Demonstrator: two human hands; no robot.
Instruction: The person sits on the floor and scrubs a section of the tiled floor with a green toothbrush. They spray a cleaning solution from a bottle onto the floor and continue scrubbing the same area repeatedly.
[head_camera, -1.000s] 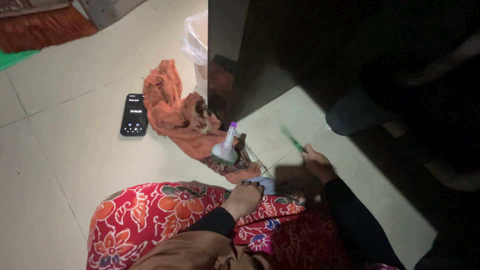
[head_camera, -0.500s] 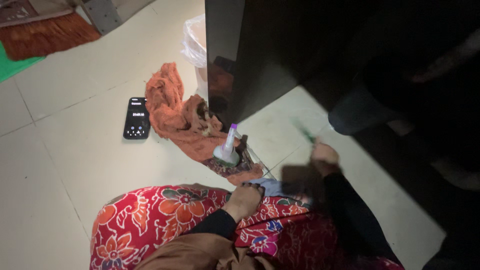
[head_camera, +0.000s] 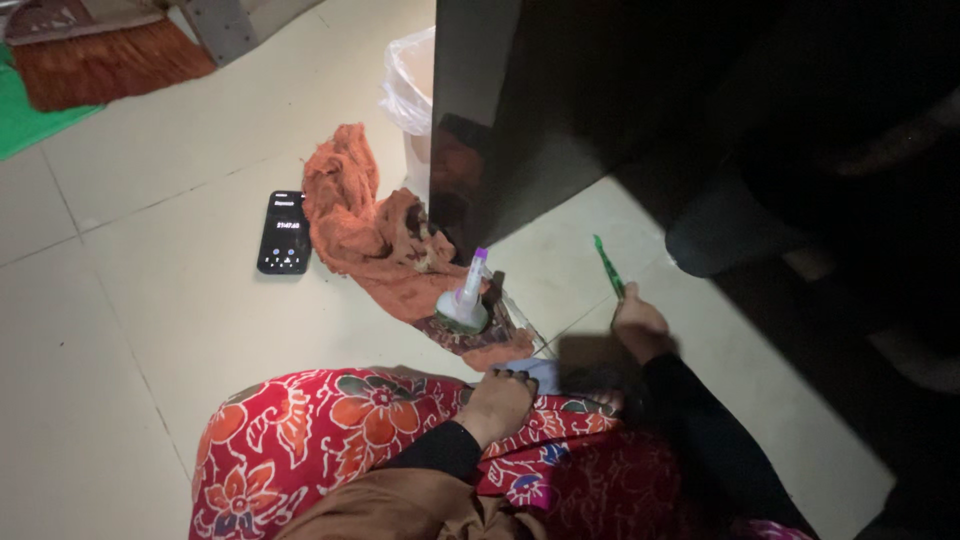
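The right hand (head_camera: 638, 322) is clenched around a thin green stick-like tool (head_camera: 608, 266), its tip angled up over the smooth pale tiled floor (head_camera: 180, 330) beside a glossy black cabinet (head_camera: 500, 130). The left hand (head_camera: 500, 400) rests curled on a red floral-print cloth (head_camera: 330, 430), fingers pressing a small bluish rag (head_camera: 535, 372). Nearby lie a crumpled orange cloth (head_camera: 360, 225), a squat white bottle with a purple nozzle (head_camera: 466, 300), and a flat black phone (head_camera: 285, 232).

Orange rag (head_camera: 365, 235), black phone (head_camera: 285, 233), green stick (head_camera: 608, 267), red floral skirt (head_camera: 320, 430).
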